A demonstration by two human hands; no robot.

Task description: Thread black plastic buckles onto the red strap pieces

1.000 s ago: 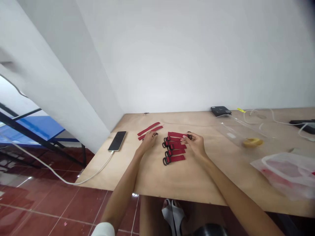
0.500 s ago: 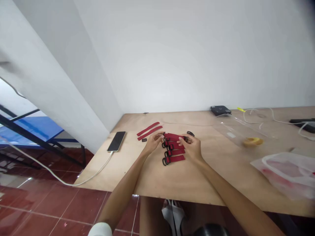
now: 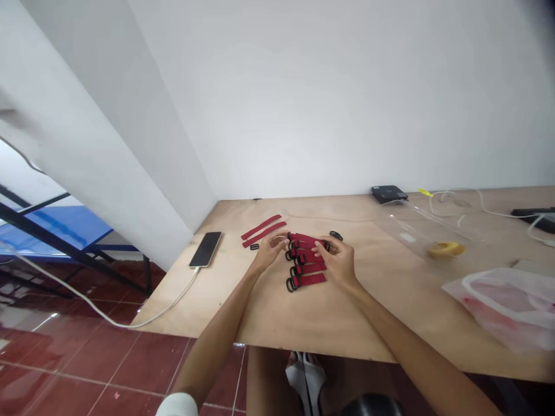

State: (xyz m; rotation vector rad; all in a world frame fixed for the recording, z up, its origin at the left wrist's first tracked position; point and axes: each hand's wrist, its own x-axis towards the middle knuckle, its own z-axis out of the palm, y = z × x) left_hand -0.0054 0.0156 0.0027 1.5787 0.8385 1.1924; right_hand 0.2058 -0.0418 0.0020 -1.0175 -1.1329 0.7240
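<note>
Together, both hands [image 3: 306, 251] gripping a red strap [image 3: 306, 238], wooden table [image 3: 260, 300] beneath.

Deep red webbing straps [image 3: 313, 279] at centre with black buckles [image 3: 291, 283], pale tan wooden table [image 3: 260, 312], yellow tape roll [image 3: 446, 249] at right, bright blue tabletop [image 3: 65, 228] at left, white-lined brick-red floor tiles [image 3: 143, 359] at lower left.

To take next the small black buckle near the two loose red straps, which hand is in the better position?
Left, I think: the left hand is just beside that buckle, while the right hand is across the grouped straps.
</note>
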